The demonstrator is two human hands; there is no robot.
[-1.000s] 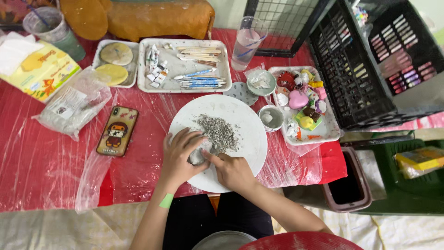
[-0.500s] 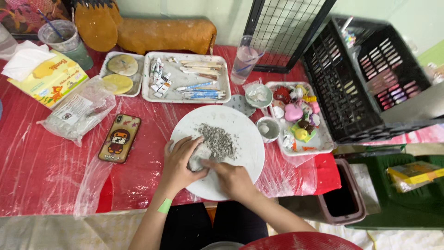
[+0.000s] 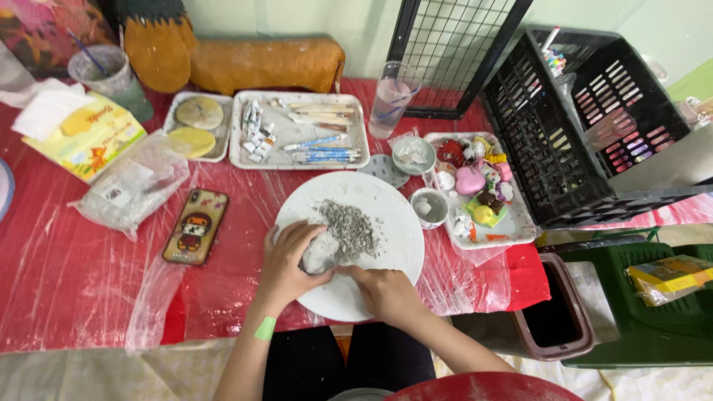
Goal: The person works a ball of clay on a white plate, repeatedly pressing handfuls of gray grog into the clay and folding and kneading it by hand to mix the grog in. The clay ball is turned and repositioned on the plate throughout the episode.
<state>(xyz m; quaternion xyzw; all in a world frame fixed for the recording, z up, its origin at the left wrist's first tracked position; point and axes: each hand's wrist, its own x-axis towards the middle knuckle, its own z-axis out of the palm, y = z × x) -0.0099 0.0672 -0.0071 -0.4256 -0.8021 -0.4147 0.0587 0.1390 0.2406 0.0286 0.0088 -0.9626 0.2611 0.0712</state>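
Observation:
A round white plate (image 3: 397, 215) lies on the red plastic-covered table (image 3: 67, 282), with a patch of grey crumbs (image 3: 350, 226) spread in its middle. My left hand (image 3: 286, 263) is curled around a pale grey lump (image 3: 321, 252) at the plate's near left side. My right hand (image 3: 382, 291) rests on the plate's near edge, its fingers touching the same lump from the right. A green band sits on my left wrist.
A phone in a cartoon case (image 3: 195, 226) lies left of the plate. Behind stand a white tool tray (image 3: 300, 130), a tray of discs (image 3: 197, 126), a clear glass (image 3: 389, 99) and a tray of small colourful pieces (image 3: 479, 189). Black crates (image 3: 587, 119) stand at right, a small cup (image 3: 430, 207) beside the plate.
Both hands stay on the lump, kneading it at the plate's near side. The camera has tilted so the table sits lower and nearer in view.

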